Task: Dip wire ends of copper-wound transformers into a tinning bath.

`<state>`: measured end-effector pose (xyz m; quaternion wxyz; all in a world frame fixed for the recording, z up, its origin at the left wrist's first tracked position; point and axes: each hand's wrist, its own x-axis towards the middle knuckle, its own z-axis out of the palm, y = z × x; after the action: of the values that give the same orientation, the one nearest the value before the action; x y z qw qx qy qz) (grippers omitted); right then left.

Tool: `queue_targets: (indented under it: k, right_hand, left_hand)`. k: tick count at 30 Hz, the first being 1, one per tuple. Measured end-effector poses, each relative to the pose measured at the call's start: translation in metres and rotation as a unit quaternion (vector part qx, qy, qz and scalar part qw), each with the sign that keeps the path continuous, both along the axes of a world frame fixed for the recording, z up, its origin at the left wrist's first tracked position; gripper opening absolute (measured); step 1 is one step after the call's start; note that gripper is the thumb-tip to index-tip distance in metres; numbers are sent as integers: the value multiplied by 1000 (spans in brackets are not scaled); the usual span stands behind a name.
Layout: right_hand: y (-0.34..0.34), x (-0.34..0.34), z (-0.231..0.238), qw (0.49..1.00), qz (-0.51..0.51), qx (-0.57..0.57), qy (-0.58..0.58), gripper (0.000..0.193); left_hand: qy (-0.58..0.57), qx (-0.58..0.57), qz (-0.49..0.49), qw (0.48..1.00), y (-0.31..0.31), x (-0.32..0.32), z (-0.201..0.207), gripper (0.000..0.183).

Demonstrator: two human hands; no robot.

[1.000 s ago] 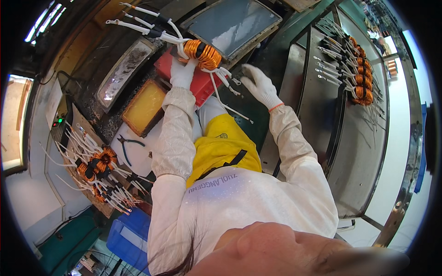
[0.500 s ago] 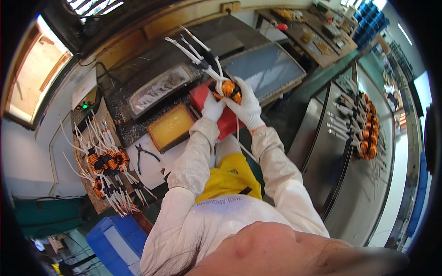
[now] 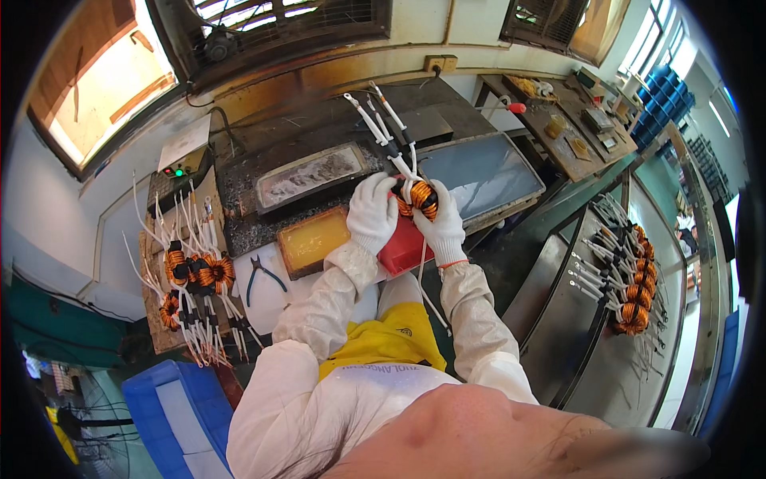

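Observation:
My right hand (image 3: 441, 223), in a white knit glove, grips a copper-wound toroidal coil (image 3: 424, 198) by its right side. White sleeved leads (image 3: 375, 128) with black bands rise from the coil away from me; another thin white lead hangs down past the right wrist. My left hand (image 3: 372, 214), gloved too, is closed at the coil's left side, its curled fingers against it; the fingertips are partly hidden. Beneath the hands is a red box (image 3: 405, 247). Left of it sits a rectangular tray of yellow material (image 3: 283, 254).
A narrow trough of silvery material (image 3: 263, 201) lies behind the yellow tray. A wide grey-blue tray (image 3: 523, 203) stands right. Cutting pliers (image 3: 255, 275) rest on a white surface. Finished-looking coils are grouped left (image 3: 214, 273) and on a metal bench right (image 3: 636, 311). A blue bin (image 3: 152, 391) stands lower left.
The view has shifted, so the bench sits lower and further right. My left hand has turned its back upward, and the coil with its leads is tilted slightly differently.

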<state>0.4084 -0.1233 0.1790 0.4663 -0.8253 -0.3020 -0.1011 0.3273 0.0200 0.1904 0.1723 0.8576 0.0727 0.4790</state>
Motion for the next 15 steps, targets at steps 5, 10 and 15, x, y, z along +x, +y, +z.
queue_targets:
  k: [5, 10, 15]
  right_hand:
    - [5, -4, 9, 998, -14, -42, 55, 68]
    - [6, -7, 12, 997, -17, -60, 52, 67]
    - [4, -3, 8, 998, -12, -51, 33, 65]
  left_hand:
    - [21, 12, -19, 1000, 9, 9, 28, 34]
    - [-59, -352, -63, 932, 12, 31, 16, 34]
    - [-25, -463, -177, 868, 11, 40, 28, 38]
